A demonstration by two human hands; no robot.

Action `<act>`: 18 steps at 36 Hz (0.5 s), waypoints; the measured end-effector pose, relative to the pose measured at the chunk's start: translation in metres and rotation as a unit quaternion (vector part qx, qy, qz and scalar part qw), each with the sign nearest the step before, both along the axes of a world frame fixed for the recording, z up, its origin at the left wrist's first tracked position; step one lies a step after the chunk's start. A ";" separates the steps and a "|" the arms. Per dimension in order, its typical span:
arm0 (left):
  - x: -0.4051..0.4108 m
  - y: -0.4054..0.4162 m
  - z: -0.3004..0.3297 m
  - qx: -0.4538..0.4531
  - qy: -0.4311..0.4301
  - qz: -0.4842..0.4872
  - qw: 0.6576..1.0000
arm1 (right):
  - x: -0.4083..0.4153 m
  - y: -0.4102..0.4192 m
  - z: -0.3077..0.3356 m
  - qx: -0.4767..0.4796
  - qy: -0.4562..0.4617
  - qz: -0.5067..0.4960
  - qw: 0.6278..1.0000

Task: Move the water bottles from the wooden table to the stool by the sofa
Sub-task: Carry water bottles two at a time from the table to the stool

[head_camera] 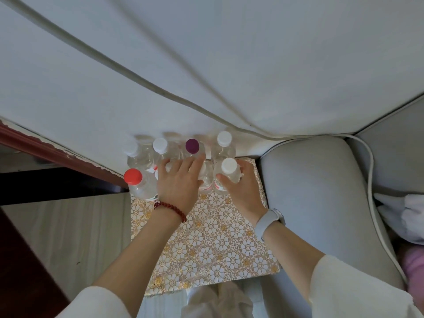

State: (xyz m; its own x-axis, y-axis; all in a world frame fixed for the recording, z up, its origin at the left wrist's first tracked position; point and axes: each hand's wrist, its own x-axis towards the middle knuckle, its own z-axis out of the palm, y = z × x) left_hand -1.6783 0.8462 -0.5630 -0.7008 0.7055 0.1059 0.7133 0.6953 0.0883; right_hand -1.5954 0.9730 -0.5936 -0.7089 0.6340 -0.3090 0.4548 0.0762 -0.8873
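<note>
Several clear water bottles stand at the far end of the stool [211,244], which has a gold-and-white flower-patterned top. Along the back are white-capped bottles [160,145] and a purple-capped bottle [192,146]. A red-capped bottle [133,177] stands at the front left. My right hand [238,191] grips a white-capped bottle [229,167] at the front right, fingers round its body. My left hand [177,180] lies over a bottle in the front row, fingers stretched forward; that bottle is mostly hidden under the hand.
A grey sofa arm [321,203] runs along the stool's right side, with white cloth [403,214] further right. A white wall with a cable [137,74] stands behind the bottles. A dark red wooden edge [46,148] lies to the left, above pale floor.
</note>
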 end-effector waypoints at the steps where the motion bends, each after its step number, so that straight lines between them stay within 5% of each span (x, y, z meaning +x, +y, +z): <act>1: 0.002 -0.001 -0.001 -0.006 0.005 0.005 1.000 | 0.005 0.002 -0.001 -0.011 0.000 0.015 1.000; 18: 0.020 -0.002 -0.005 0.055 0.030 0.087 0.994 | 0.010 -0.008 -0.005 -0.048 0.001 0.017 0.999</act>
